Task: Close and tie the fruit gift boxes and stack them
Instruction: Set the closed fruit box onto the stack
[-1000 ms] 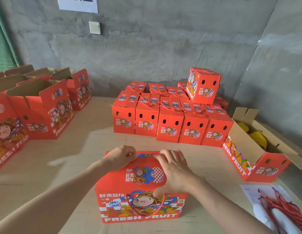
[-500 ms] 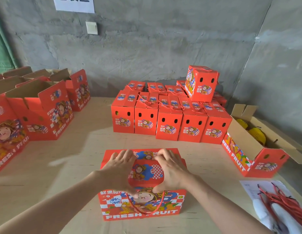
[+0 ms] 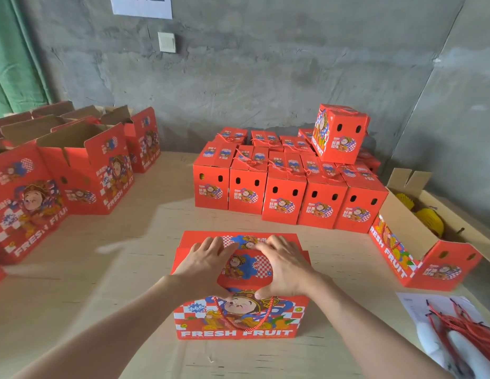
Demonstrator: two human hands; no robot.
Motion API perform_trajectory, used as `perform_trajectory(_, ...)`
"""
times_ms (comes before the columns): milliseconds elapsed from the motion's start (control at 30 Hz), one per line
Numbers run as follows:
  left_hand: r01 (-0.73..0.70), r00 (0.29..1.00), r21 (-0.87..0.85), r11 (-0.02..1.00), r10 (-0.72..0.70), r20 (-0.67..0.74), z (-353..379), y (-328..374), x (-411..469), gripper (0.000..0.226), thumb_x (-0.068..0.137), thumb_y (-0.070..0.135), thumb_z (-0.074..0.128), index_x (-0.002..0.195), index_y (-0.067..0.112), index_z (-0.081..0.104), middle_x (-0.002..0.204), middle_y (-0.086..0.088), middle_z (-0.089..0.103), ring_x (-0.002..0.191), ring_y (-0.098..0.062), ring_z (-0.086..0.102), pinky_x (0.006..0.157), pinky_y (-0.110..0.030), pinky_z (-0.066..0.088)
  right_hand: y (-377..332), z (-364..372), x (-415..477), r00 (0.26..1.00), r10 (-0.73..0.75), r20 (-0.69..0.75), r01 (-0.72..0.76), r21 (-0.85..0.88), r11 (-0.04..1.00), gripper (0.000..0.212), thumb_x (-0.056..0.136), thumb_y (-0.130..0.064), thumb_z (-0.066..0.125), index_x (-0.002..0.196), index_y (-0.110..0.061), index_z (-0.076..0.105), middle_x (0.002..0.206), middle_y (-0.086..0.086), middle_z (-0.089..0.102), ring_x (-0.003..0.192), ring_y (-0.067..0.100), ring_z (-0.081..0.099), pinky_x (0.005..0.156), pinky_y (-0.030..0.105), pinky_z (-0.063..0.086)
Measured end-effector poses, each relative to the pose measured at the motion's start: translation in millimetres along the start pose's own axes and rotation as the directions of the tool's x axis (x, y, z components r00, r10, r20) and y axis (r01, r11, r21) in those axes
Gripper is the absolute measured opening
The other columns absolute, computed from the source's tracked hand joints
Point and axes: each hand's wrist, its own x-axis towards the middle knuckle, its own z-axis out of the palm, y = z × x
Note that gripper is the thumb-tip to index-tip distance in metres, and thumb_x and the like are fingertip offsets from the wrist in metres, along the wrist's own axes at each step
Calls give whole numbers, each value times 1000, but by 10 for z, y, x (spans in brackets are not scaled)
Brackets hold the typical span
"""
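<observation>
Pressing the left hand (image 3: pixel 204 265) and the right hand (image 3: pixel 287 266) flat on the top flaps of the box (image 3: pixel 238 328), lower centre of the frame, on the table (image 3: pixel 123 272). Laying the fingers straight and slightly apart, clamping nothing. Pointing both thumbs inward, tips near each other at the front edge of the top. Leaving the rope handle (image 3: pixel 245 325) hanging in a loop down the front face, above the FRESH FRUIT lettering.

Showing, at centre of the frame behind the box and apart from it, the closed boxes (image 3: pixel 283 198), standing in rows and touching side to side. Showing the top box (image 3: pixel 339 135) sitting on the right rear of that block.

Showing, at right of the frame, the open box (image 3: pixel 441 266) with yellow fruit (image 3: pixel 430 222) inside. Showing, at left of the frame, the left boxes (image 3: pixel 85 176) with flaps standing up. Showing, at lower right, red cords (image 3: pixel 465 324) lying on a white sheet (image 3: pixel 411 305).
</observation>
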Motion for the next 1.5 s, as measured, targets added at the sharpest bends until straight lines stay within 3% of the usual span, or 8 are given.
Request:
perform_trajectory(533,46,994,-109,993,-56,-92,97,-4,-91,104,68,73,61,150,35,10,134,0,31,121,-19,29,109,-32,22,40,85,-28,999,27,-31,-26,21,999,105,62,-68,70,148,-31,21,127,-5,29,118,15,28,103,34,27)
perform_trajectory(667,56,986,-110,992,-72,-152,135,16,-140,102,67,75,58,150,34,15,135,0,35,122,-21,33,109,-33,21,39,59,-38,1000,13,0,-13,51,999,107,61,-84,57,147,-33,22,127,-6,30,119,13,27,105,36,25)
perform_trajectory(733,46,984,-92,995,-61,-167,122,20,-146,103,67,76,58,150,32,16,133,-2,38,122,-23,35,109,-34,23,19,18,-23,999,49,13,-51,126,991,96,66,-88,43,145,-34,30,122,-7,33,118,12,29,103,36,26)
perform_trajectory(900,6,980,-78,997,-21,-196,87,29,-163,103,66,73,63,149,24,28,127,-7,47,117,-28,44,107,-37,31,-209,86,102,958,202,-202,-191,73,979,41,97,-55,31,121,-30,53,105,-5,45,106,17,42,89,35,32)
perform_trajectory(1000,-19,972,-38,999,10,-235,75,27,-183,105,58,75,68,142,18,43,117,-6,56,108,-26,54,100,-35,41,-298,167,132,927,239,-290,-228,71,971,35,99,-46,34,106,-23,58,101,-4,52,100,20,45,83,35,34)
perform_trajectory(1100,-22,941,49,999,37,-335,69,44,-193,105,37,81,72,116,12,67,94,-1,66,83,-19,66,77,-30,55,-299,205,119,907,203,-368,-191,68,979,33,100,-42,37,98,-18,60,97,-2,56,93,21,49,79,36,36)
perform_trajectory(1300,40,985,-118,992,-59,-165,109,-25,-155,108,59,81,60,146,23,31,126,-2,45,116,-22,44,106,-32,31,-309,216,115,885,214,-414,-190,99,977,29,100,-37,38,97,-17,60,92,-1,59,89,23,51,76,36,37)
perform_trajectory(1500,175,967,-41,984,-179,-183,158,-86,-229,110,50,101,7,144,46,14,125,7,36,119,-17,33,110,-39,18,-290,216,123,895,244,-373,-222,102,970,36,101,-42,31,100,-19,59,97,-2,55,93,20,46,81,34,34)
